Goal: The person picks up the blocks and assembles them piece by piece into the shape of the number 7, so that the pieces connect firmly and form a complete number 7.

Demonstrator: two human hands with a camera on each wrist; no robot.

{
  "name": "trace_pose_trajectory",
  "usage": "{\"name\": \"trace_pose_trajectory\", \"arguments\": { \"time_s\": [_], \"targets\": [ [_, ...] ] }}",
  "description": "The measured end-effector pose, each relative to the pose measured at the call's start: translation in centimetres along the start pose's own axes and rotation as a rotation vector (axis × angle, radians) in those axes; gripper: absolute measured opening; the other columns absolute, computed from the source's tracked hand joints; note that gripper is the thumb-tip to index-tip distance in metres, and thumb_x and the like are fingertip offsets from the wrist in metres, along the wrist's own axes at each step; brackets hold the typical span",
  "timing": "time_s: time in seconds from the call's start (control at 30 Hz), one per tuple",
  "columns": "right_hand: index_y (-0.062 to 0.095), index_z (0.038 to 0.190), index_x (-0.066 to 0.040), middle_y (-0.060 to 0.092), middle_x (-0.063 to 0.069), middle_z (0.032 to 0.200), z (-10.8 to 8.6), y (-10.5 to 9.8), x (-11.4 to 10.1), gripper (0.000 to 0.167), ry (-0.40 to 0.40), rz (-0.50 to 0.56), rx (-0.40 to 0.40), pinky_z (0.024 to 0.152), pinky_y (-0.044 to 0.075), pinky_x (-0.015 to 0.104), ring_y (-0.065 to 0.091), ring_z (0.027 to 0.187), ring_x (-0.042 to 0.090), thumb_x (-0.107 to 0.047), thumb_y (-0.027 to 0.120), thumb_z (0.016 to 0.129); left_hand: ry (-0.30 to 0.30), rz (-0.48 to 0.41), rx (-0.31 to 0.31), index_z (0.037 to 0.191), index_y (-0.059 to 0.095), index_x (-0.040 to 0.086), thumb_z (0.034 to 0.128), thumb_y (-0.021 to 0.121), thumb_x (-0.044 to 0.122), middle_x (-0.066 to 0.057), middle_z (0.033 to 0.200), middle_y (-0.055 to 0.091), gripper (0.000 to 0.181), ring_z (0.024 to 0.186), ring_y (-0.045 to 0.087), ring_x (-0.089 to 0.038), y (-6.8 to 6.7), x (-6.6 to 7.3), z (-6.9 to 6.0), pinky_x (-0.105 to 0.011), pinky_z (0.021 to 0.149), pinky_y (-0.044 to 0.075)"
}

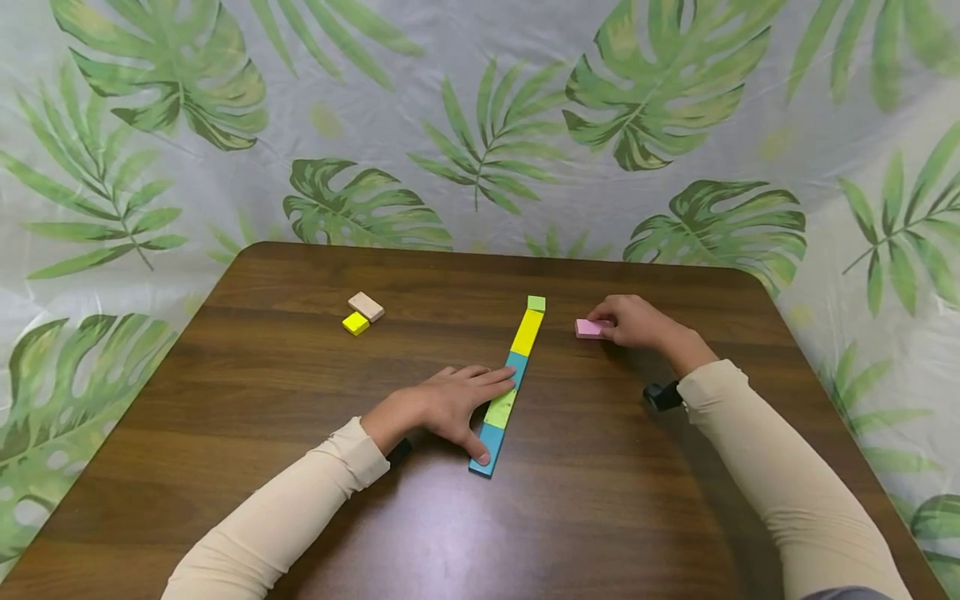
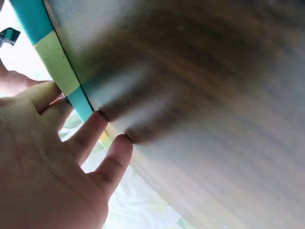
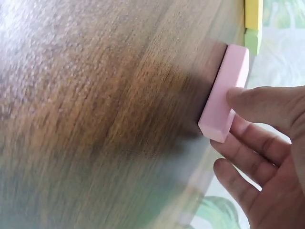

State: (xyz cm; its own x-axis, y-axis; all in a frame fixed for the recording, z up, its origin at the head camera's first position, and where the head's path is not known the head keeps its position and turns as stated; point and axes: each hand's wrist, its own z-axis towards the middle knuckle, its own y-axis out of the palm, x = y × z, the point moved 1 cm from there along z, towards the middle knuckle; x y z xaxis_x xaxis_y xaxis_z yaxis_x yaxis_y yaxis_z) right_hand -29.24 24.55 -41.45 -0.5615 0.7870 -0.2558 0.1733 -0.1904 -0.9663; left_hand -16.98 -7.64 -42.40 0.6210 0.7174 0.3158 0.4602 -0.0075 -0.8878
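Note:
A row of flat wooden blocks runs away from me across the table: a near teal block (image 1: 492,440), a lime green block (image 1: 500,412), a farther teal block (image 1: 517,363) and a yellow block (image 1: 527,332). At its far end a small green block (image 1: 536,303) sits slightly turned. My left hand (image 1: 450,404) lies spread along the row's left side, thumb on the near teal block and fingertips touching the farther one. To the right of the far end, my right hand (image 1: 637,323) pinches a pink block (image 3: 224,95) between thumb and fingers, low at the tabletop.
On the left of the brown wooden table (image 1: 247,375), a pale wood block (image 1: 366,307) touches a small yellow block (image 1: 356,323). A leaf-patterned sheet (image 1: 510,225) hangs behind the table's far edge.

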Motion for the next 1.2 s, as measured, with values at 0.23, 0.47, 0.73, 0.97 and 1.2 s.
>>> {"name": "trace_pose_trajectory", "arguments": {
  "time_s": [0.23,0.47,0.73,0.97,1.2],
  "targets": [
    [0.072,0.115,0.0,0.07,0.02,0.114,0.4,0.0,-0.1,0.027,0.024,-0.002,-0.014,0.092,0.05,0.052,0.065,0.105,0.036,-0.003,0.064,0.09,-0.013,0.003,-0.007,0.16,0.016,0.031,0.0751,0.077,0.063,0.016,0.168,0.005,0.11,0.155,0.014,-0.02,0.0,0.0,-0.1,-0.054,0.12,0.023],
    [0.073,0.114,-0.001,0.07,0.022,0.116,1.3,-0.3,0.1,0.025,0.055,0.022,-0.002,0.093,0.05,0.053,0.064,0.11,0.039,-0.004,0.064,0.091,-0.017,0.005,-0.015,0.16,0.015,0.031,0.0751,0.077,0.063,0.016,0.168,0.004,0.11,0.155,0.014,-0.019,-0.1,0.0,-0.1,-0.053,0.12,0.024],
    [0.074,0.112,0.0,0.07,0.021,0.114,2.3,-0.1,0.6,0.025,0.074,0.026,0.038,0.095,0.049,0.053,0.064,0.109,0.039,-0.003,0.063,0.09,-0.008,0.0,0.002,0.16,0.018,0.029,0.0743,0.078,0.062,0.015,0.168,0.007,0.11,0.154,0.017,-0.02,-0.1,0.0,0.0,-0.052,0.119,0.025],
    [0.073,0.115,0.001,0.069,0.023,0.117,2.6,0.4,1.2,0.027,0.132,0.101,0.05,0.093,0.048,0.052,0.062,0.107,0.038,-0.004,0.062,0.091,-0.003,0.003,0.006,0.16,0.018,0.029,0.0746,0.078,0.061,0.014,0.169,0.007,0.109,0.154,0.018,-0.02,-0.1,-0.1,0.0,-0.054,0.118,0.026],
    [0.07,0.12,0.0,0.066,0.024,0.123,3.3,0.7,1.6,0.029,0.225,0.199,0.059,0.093,0.047,0.049,0.059,0.109,0.036,-0.009,0.062,0.093,-0.01,0.004,-0.002,0.16,0.016,0.03,0.0748,0.077,0.062,0.015,0.168,0.006,0.11,0.154,0.017,-0.02,0.0,0.0,0.1,-0.054,0.119,0.025]
  ]
}}
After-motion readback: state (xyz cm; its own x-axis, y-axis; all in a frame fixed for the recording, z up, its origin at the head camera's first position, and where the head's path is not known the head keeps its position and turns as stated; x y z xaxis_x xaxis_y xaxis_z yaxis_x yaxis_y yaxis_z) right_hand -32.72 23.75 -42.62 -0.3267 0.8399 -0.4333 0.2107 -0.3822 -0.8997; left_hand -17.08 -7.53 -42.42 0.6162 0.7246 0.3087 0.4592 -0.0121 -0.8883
